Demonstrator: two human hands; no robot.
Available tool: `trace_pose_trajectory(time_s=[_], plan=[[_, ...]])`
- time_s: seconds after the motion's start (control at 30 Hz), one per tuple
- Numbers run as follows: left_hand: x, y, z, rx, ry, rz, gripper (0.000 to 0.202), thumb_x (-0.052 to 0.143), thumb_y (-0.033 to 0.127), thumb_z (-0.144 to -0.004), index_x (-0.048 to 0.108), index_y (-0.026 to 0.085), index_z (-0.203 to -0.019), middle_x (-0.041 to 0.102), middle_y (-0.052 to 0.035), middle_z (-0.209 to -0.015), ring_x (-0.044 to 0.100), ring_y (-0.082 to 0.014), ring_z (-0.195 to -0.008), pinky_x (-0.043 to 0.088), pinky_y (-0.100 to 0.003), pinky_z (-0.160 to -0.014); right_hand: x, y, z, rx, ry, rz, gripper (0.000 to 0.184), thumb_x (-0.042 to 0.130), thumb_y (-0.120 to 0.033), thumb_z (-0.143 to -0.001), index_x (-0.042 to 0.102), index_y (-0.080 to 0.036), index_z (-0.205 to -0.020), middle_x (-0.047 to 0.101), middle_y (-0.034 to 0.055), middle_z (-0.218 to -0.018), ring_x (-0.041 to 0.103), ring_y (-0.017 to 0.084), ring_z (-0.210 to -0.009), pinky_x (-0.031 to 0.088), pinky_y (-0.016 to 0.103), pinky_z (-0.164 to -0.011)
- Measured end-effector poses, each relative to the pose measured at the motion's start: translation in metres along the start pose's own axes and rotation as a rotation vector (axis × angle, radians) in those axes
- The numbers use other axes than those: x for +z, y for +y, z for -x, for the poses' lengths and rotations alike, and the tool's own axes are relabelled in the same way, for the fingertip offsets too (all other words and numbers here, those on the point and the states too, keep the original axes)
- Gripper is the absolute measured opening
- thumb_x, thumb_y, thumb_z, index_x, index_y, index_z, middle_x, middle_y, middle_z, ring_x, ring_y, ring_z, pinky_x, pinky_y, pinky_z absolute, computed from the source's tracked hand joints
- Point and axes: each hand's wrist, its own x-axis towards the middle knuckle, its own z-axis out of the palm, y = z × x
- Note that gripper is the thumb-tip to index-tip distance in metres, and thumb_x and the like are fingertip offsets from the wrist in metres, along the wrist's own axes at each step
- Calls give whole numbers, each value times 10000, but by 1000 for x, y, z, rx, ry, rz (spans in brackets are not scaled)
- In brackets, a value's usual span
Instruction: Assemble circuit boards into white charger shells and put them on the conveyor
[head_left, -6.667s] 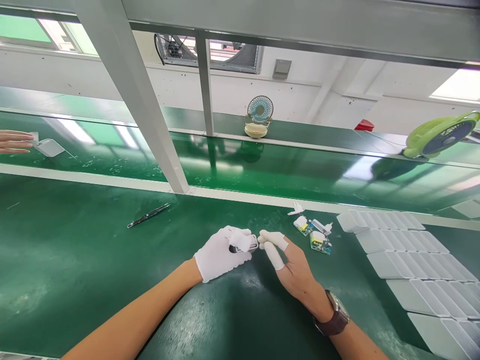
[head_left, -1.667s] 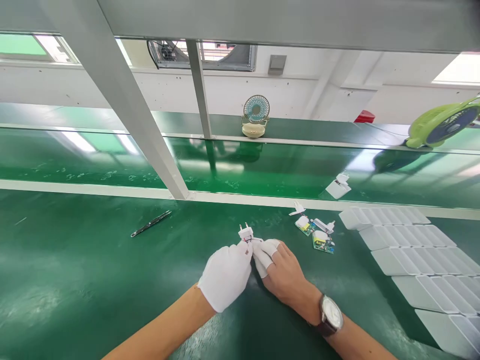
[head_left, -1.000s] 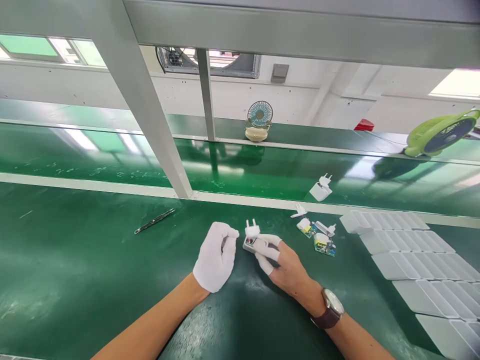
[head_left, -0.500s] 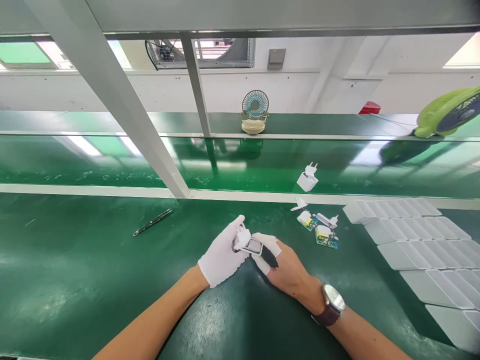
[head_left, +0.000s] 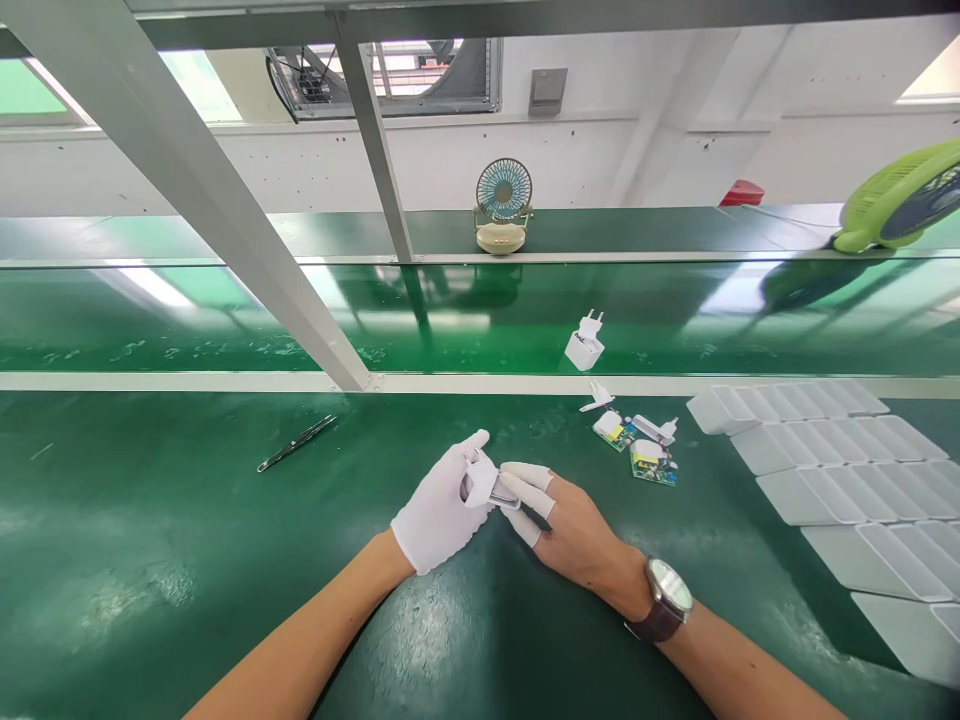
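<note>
My left hand (head_left: 448,505), in a white glove, is closed around a white charger housing (head_left: 482,484) with a plug-end piece, its open grey-looking side facing right. White finger cots cover several fingers of my right hand (head_left: 547,505), which pinch the right end of the same housing. Both hands meet over the green bench. To their right lie two small circuit boards (head_left: 654,463) with white and yellow parts, and loose white plug pieces (head_left: 599,396). Tweezers (head_left: 297,443) rest on the bench to the left.
Rows of white divided trays (head_left: 847,497) stand at the right. Behind a pale rail (head_left: 480,384), a green belt carries a white charger (head_left: 584,342) with its plug end tilted up. A small fan (head_left: 503,205) and a green fan (head_left: 900,200) stand further back. A slanting post (head_left: 225,200) rises at left.
My right fingers have shifted along the housing, now lying over its open side. The white charger on the belt has moved left. The view has tilted slightly downward.
</note>
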Motion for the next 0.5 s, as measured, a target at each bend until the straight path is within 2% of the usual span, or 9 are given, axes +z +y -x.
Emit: trace_pose_trajectory(time_s=[0.03,0.13,0.2,0.27,0.37,0.43,0.5], plan=[[-1,0,1,33,1,-18,152,496,270,-1009,612,237,-1101,587,19,-740,593,-132,-644,591,-354,-736,0,0,0,-3,3,1,448,579,-178,-982,554,-276,-1419,667,87,-1320,657,229,-1195,593,395,-1003],[-5,0,5,96,3,-45,484,611,155,-889,496,242,-1351,643,3,-912,643,-153,-802,576,-383,-881,0,2,-1,9,30,-52,426,595,-167,-971,599,-298,-1376,674,75,-1310,672,214,-1170,603,368,-981],[-6,1,7,90,10,-73,548,611,143,-874,473,238,-1396,648,-11,-975,636,-156,-831,567,-365,-862,1,3,-2,80,60,-158,398,602,-182,-962,626,-295,-1343,680,74,-1296,677,215,-1161,600,375,-988],[-7,5,9,59,16,-105,583,648,193,-870,469,250,-1422,644,-25,-1018,621,-164,-830,558,-342,-796,1,3,-3,236,120,-361,351,618,-239,-954,648,-274,-1302,690,81,-1266,688,228,-1131,610,395,-968],[-7,13,14,56,22,-167,810,802,266,-750,432,284,-1470,621,-36,-1082,602,-188,-864,553,-351,-784,0,-2,-8,533,203,-820,346,662,-359,-936,655,-228,-1256,708,104,-1214,714,248,-1035,639,420,-874],[-6,19,19,95,52,-188,855,822,248,-720,428,314,-1477,610,-42,-1128,603,-200,-915,553,-362,-822,-3,-8,-11,652,181,-1092,386,675,-418,-928,653,-206,-1250,719,118,-1179,719,262,-991,636,443,-836],[-6,23,23,138,74,-167,768,769,234,-777,444,342,-1465,617,-41,-1152,612,-203,-962,549,-365,-864,-4,-15,-14,700,94,-1252,412,663,-463,-929,669,-187,-1235,733,126,-1119,715,276,-965,621,455,-817]])
